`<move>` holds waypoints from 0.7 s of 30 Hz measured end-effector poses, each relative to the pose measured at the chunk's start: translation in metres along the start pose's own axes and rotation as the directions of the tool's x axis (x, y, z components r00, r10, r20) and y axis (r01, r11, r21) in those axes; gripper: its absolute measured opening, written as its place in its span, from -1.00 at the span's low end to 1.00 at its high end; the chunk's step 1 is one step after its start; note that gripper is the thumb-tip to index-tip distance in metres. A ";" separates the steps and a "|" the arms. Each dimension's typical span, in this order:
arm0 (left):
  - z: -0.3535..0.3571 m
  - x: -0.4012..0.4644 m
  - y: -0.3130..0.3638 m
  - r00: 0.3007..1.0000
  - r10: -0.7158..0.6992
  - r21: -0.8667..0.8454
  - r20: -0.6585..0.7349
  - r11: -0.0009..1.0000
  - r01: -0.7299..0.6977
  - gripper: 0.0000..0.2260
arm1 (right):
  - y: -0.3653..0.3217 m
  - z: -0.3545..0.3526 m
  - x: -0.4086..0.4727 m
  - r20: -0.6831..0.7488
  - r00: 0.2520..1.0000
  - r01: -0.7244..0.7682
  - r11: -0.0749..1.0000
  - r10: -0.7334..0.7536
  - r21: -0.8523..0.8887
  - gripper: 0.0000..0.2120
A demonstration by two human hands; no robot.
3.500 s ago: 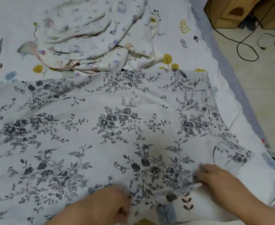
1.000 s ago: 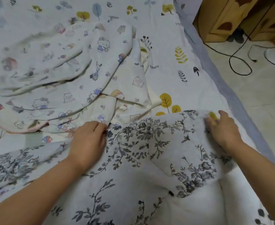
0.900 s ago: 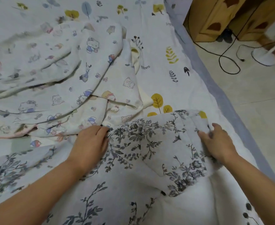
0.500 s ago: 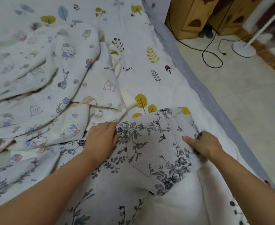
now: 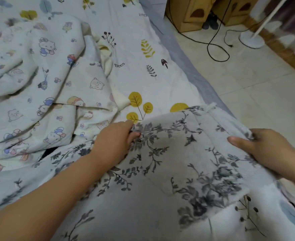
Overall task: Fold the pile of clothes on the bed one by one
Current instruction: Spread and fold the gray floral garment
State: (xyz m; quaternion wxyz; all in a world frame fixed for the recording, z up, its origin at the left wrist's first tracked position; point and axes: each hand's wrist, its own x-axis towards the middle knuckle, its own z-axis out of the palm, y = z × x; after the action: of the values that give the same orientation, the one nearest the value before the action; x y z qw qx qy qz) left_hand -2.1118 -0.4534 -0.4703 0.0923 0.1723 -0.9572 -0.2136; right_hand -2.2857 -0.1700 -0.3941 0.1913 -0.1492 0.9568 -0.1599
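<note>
On bed (image 5: pixel 160 80), left hand (image 5: pixel 116 141), right hand (image 5: pixel 266 150) grip floral garment (image 5: pixel 186 153) edge.

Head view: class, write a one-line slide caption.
Both hands, left and right, grip the grey floral garment on the bed.

Garment (image 5: pixel 186 153) on bed (image 5: pixel 160 80), pile (image 5: pixel 38 84) behind

The right hand (image 5: pixel 263 150) hides its fingertips under the floral garment (image 5: pixel 186 153). The cartoon-print clothes (image 5: pixel 38 75) are cut by the left edge, and the far fan (image 5: pixel 252 37) is blurred.
</note>
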 end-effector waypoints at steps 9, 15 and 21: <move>0.072 -0.013 0.049 0.968 -0.122 0.344 0.219 0.938 0.041 -0.60 | 0.050 0.060 0.001 -0.153 0.977 -0.194 0.918 0.149 -0.346 -0.51; 0.072 -0.068 0.040 0.977 0.062 0.310 0.202 0.943 -0.124 -0.45 | -0.002 0.133 -0.033 -0.200 0.878 0.318 0.842 -0.435 -0.436 -0.39; 0.104 -0.062 0.008 0.939 -0.001 0.300 0.345 0.948 -0.109 -0.48 | 0.023 0.160 0.003 0.126 0.947 0.320 0.826 -0.295 -0.464 -0.35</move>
State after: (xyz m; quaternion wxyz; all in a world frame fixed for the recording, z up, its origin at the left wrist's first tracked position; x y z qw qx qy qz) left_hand -2.0832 -0.3848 -0.5662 -0.0974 0.1184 -0.9847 -0.0825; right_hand -2.2275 -0.1902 -0.5441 0.1434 -0.3477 0.9248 0.0566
